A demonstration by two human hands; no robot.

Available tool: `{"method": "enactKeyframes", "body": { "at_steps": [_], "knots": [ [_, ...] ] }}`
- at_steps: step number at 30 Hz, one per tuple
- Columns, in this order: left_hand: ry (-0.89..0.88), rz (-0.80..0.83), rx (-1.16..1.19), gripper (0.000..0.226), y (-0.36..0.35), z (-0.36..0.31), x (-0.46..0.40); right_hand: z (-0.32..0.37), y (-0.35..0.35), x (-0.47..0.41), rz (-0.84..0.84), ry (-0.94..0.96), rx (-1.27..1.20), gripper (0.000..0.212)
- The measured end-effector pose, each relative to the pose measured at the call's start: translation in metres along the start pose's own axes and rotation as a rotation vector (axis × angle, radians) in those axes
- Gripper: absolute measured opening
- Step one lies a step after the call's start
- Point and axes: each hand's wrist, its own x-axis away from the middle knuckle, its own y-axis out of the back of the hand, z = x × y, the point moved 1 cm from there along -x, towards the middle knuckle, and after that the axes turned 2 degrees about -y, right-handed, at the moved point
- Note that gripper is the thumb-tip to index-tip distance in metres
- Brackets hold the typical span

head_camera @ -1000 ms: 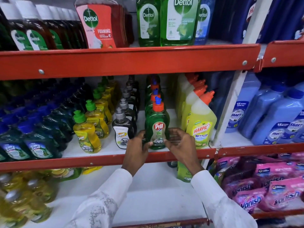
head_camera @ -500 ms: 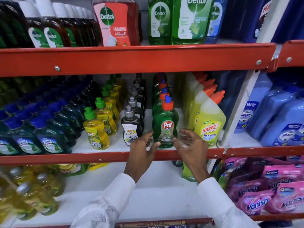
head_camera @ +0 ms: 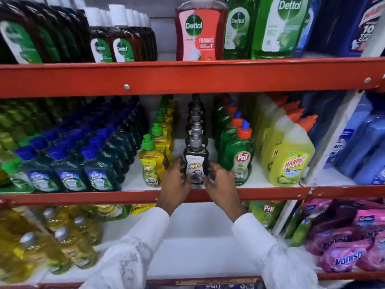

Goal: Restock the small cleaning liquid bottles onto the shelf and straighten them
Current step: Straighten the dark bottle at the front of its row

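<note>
On the middle shelf (head_camera: 258, 193) stands a row of small black Super bottles with grey caps. Its front bottle (head_camera: 195, 161) is held from both sides: my left hand (head_camera: 177, 182) on its left flank, my right hand (head_camera: 218, 182) on its right. The bottle stands upright at the shelf's front edge. To its left runs a row of yellow Super bottles (head_camera: 150, 163) with green caps. To its right runs a row of green Pril bottles (head_camera: 239, 157) with orange caps.
Yellow Harpic bottles (head_camera: 289, 159) stand right of the Pril row, dark green blue-capped bottles (head_camera: 70, 163) fill the left. Dettol bottles (head_camera: 200, 30) line the red shelf above. Below are yellow bottles (head_camera: 52, 243) and pink Vanish packs (head_camera: 345, 253). Blue jugs (head_camera: 366, 147) stand at right.
Both hands left the green Pril bottle and moved left onto the front black Super bottle. The camera has come closer to the shelf.
</note>
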Motion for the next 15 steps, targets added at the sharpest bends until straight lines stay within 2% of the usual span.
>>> {"method": "enactKeyframes", "body": {
  "at_steps": [2, 15],
  "knots": [
    [0.011, 0.041, -0.005, 0.038, -0.002, 0.004, -0.003, -0.003, -0.004, -0.004, 0.025, -0.018, 0.011, 0.04],
    [-0.064, 0.007, 0.07, 0.038, -0.004, 0.016, -0.002, -0.007, -0.005, -0.003, 0.013, -0.031, 0.004, 0.04]
  ]
}}
